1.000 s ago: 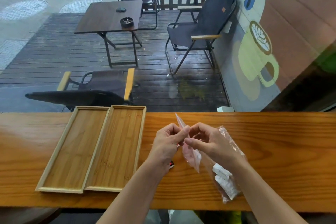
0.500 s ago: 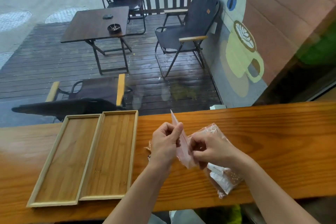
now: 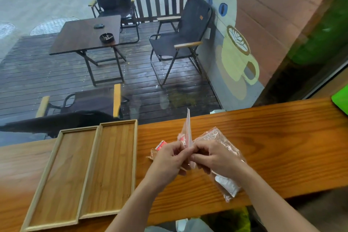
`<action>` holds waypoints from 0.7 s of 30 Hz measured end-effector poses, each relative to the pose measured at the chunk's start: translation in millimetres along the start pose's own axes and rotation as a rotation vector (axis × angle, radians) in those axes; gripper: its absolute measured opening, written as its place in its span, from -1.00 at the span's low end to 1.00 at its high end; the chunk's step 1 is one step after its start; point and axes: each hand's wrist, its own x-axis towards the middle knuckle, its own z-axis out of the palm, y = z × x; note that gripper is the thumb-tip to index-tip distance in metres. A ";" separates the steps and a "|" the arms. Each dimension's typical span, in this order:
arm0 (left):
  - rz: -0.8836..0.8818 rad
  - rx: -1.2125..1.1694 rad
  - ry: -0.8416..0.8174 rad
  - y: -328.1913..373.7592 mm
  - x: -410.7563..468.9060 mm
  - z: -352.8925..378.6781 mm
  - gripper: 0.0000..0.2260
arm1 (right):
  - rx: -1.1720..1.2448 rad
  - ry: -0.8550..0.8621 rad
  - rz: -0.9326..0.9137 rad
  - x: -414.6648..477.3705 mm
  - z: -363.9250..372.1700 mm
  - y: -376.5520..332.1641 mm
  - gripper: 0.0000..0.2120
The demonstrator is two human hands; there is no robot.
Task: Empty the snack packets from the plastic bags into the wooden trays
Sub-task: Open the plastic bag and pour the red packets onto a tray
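Two shallow wooden trays lie side by side on the wooden counter (image 3: 273, 137): the left tray (image 3: 62, 175) and the right tray (image 3: 111, 167), both with nothing in them. My left hand (image 3: 167, 160) and my right hand (image 3: 212, 156) meet in the middle, both pinching a small clear plastic bag (image 3: 188, 128) whose corner sticks straight up. A second clear bag (image 3: 222, 141) holding white packets (image 3: 227, 186) lies under my right hand and wrist. A red-and-white snack packet (image 3: 160, 146) peeks out beside my left hand.
A window stands right behind the counter's far edge. Outside are a dark folding table (image 3: 86, 34) and black folding chairs (image 3: 180, 39). A green object (image 3: 340, 100) sits at the counter's far right end.
Both hands drew a little closer together on the small bag, and its corner now stands more upright. The red-and-white packet has come into sight beside my left hand. The camera view shifted.
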 end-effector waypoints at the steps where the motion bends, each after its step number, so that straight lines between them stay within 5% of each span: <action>1: 0.015 0.060 0.009 -0.3 -0.1 -0.8 -0.84 | -0.023 0.007 -0.003 -0.1 1.0 0.8 -0.82; 11: 0.051 0.339 -0.038 9.1 -0.4 6.9 -0.83 | -0.154 0.134 -0.017 -4.2 3.5 6.3 -0.79; 16: 0.179 0.812 0.196 10.7 -6.8 17.0 -0.82 | -0.323 0.240 0.011 -2.0 6.1 10.7 -0.80; 21: 0.175 0.788 0.369 15.8 -3.0 28.7 -0.83 | -0.302 0.328 0.027 1.5 2.5 12.7 -0.80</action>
